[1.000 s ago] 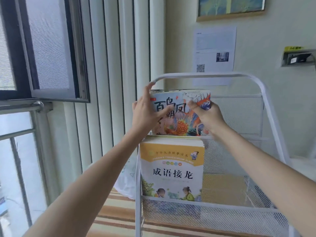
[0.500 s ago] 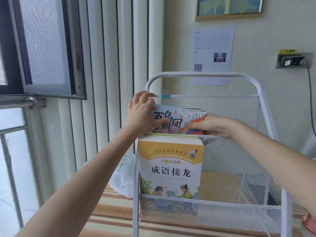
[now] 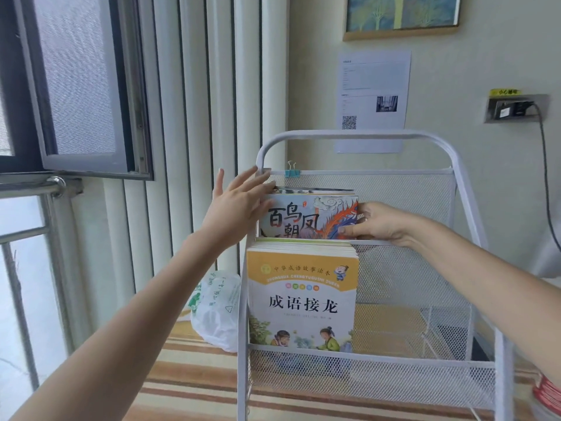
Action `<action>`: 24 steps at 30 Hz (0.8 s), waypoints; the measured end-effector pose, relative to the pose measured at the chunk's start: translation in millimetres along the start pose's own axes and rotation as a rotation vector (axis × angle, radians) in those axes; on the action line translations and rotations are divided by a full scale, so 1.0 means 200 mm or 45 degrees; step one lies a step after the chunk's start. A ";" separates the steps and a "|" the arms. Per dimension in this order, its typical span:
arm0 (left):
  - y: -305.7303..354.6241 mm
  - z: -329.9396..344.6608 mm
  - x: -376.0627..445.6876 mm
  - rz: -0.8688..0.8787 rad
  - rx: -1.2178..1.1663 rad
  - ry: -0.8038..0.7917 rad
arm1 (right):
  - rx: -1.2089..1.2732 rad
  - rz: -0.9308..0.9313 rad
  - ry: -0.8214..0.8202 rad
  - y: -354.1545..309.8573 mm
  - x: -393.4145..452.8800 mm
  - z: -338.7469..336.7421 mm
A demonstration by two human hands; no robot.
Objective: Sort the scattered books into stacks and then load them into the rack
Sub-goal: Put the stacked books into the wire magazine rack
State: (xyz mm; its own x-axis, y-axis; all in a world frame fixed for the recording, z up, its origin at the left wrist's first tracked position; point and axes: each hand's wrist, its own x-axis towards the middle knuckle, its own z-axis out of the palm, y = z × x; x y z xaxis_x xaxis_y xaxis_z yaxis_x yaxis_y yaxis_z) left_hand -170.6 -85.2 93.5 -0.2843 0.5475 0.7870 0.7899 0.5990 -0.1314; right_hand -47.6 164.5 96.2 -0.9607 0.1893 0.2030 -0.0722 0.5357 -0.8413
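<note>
Sunlit window corner, white rack [image 3: 358, 135]: right hand [image 3: 381, 222] pinches the picture book [image 3: 308, 217], left hand [image 3: 235, 205] spread flat. Thin, floppy, probably slick — grip both side edges.

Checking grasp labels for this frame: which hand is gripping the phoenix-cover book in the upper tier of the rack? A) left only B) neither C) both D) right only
D: the right hand pinches the right edge of the phoenix-cover book in the rack, while the left hand is open, fingers straight at the book's left edge.
</note>
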 end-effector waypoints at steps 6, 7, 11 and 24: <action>0.00 0.00 0.01 0.030 0.037 0.003 | -0.627 0.129 0.011 -0.12 -0.05 -0.03; 0.00 -0.01 0.02 0.044 0.074 -0.020 | -0.668 0.152 0.074 -0.14 -0.06 -0.04; -0.01 0.00 0.01 0.056 0.170 -0.087 | -0.706 0.139 0.214 -0.13 -0.07 -0.03; 0.04 -0.05 -0.15 -0.221 -0.470 0.001 | -0.815 -0.344 1.033 -0.05 -0.39 0.05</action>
State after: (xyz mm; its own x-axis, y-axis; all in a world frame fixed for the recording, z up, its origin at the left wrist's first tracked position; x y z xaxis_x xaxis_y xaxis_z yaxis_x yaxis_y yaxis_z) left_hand -150.7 -101.9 75.4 -0.4306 0.4561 0.7788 0.8721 0.4326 0.2289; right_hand 25.0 136.3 82.9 -0.4511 0.3649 0.8145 0.1249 0.9294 -0.3472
